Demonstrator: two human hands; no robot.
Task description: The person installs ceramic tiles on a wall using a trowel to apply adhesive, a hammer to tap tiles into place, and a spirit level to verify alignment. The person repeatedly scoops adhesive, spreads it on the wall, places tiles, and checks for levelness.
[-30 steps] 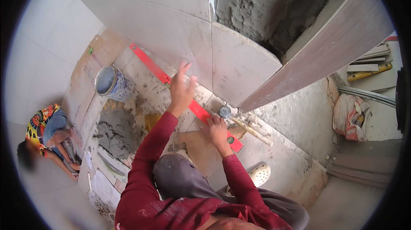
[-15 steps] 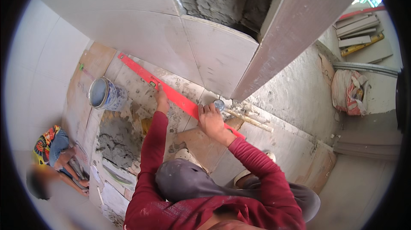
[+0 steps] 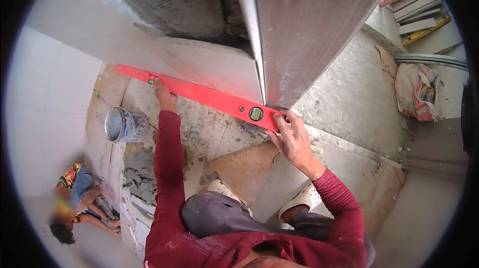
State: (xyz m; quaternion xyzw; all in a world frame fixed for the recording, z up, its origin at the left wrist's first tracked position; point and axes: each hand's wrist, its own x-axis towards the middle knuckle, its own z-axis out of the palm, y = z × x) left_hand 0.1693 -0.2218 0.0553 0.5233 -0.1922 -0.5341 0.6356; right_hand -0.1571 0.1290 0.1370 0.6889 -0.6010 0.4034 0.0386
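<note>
A long red spirit level (image 3: 202, 93) lies along the face of the tiled wall (image 3: 209, 61), running from far left to near right. My left hand (image 3: 164, 95) grips it towards its far left end, beside a small green vial. At the other end, my right hand (image 3: 295, 141) pinches the level's tip, thumb and fingers on opposite edges, close to the tile corner (image 3: 269, 104). A round green vial (image 3: 256, 114) shows just left of my right fingers. Behind the level, a small grey round thing (image 3: 249, 127) is partly hidden.
A bucket (image 3: 116, 125) stands left on the floor, near wet mortar (image 3: 139, 180). Another person (image 3: 82, 188) crouches at lower left. A woven sack (image 3: 417, 91) and tile offcuts (image 3: 416, 11) with a yellow level (image 3: 426, 29) lie at right. Loose boards (image 3: 244, 163) cover floor by my feet.
The level has been raised from near the floor against the wall, its near end shifting right to the corner. My left hand moved leftwards; my right hand slid to the tip. The view has shifted.
</note>
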